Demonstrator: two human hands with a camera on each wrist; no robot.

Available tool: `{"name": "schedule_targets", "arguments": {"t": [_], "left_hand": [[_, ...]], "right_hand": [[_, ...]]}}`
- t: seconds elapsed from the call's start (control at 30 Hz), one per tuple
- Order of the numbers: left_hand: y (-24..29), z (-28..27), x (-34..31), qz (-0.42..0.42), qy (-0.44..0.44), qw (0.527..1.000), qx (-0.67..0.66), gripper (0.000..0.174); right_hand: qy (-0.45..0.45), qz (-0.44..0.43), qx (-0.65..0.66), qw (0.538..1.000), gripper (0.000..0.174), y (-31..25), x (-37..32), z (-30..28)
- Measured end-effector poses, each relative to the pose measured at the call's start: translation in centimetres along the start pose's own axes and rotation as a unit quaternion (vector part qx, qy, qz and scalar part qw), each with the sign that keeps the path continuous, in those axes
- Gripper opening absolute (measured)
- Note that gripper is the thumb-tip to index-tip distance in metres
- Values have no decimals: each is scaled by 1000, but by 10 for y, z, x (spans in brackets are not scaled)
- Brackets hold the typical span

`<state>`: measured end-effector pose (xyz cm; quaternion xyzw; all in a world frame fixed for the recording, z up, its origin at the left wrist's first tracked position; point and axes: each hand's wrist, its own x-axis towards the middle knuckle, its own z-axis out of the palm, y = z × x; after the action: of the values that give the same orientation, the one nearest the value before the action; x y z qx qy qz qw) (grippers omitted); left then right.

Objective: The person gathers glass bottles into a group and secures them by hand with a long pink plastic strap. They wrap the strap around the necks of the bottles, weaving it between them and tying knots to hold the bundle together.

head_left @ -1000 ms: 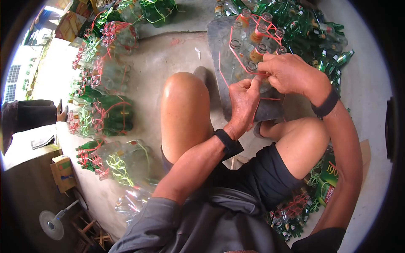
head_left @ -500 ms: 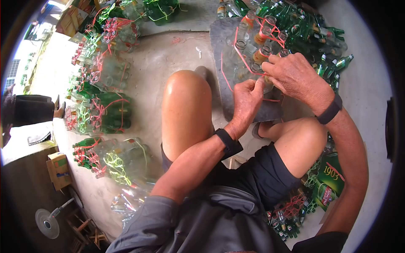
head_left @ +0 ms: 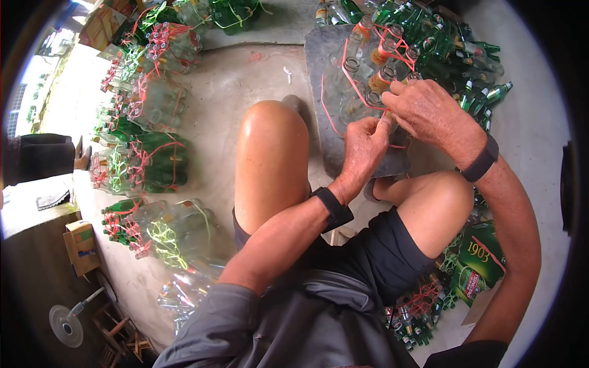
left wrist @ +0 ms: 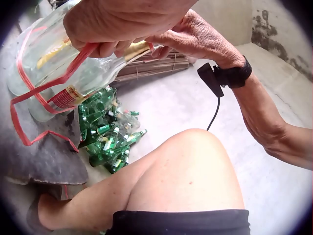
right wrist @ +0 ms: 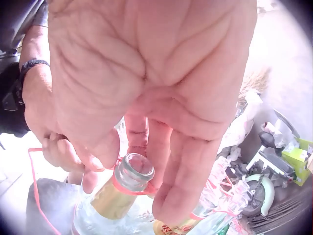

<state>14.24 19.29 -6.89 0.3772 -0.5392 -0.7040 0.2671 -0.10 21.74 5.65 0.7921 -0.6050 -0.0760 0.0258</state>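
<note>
Evidently for tension, the left hand [head_left: 365, 146] pinches red strap [left wrist: 79, 58] round bottles [head_left: 378, 81] at its 12 o'clock; right hand [head_left: 434, 111], 2 o'clock, grip unclear.

There are two hands [head_left: 366, 144] [head_left: 432, 113], two black wristbands [head_left: 333, 207] [head_left: 480, 161], one fan [head_left: 65, 325], one slab [head_left: 336, 158] and uncountably many bottles [head_left: 352, 73].

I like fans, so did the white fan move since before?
No. In the head view, the white fan still shows below the cardboard box, as before; the whole picture slid slightly.
</note>
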Motion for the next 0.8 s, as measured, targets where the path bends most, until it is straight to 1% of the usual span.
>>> {"name": "schedule_targets", "arguments": {"t": [0.03, 0.17, 0.33, 0.37, 0.43, 0.57, 0.63, 0.77, 0.8], "left_hand": [[0, 0, 0, -1, -2, 1000, -4, 41], [0, 0, 0, 11, -3, 1000, -8, 41], [-2, -2, 1, -6, -7, 1000, -6, 39], [-1, -2, 1, -6, -7, 1000, -7, 39], [-2, -1, 1, -9, -8, 1000, -10, 39], [-4, -1, 2, -13, -16, 1000, -21, 39], [-5, 1, 2, -13, -12, 1000, -10, 39], [-5, 1, 2, -8, -22, 1000, -7, 37], [-6, 2, 2, -8, -24, 1000, -18, 36]], "right_hand": [[21, -10, -10, 1000, 13, -1, 1, -2], [6, 11, 5, 1000, 15, 0, 2, -10], [-52, 24, 48, 997, 18, 4, 6, -23], [-52, 24, 48, 997, 18, 4, 6, -23], [-26, 3, 89, 996, 19, 7, 8, -22], [-39, 16, 85, 995, 18, 7, 10, -23], [-2, -20, 82, 996, 16, 10, 9, -20], [3, -31, 107, 994, 15, 10, 8, -22], [-8, -27, 132, 991, 14, 11, 7, -20]]}}
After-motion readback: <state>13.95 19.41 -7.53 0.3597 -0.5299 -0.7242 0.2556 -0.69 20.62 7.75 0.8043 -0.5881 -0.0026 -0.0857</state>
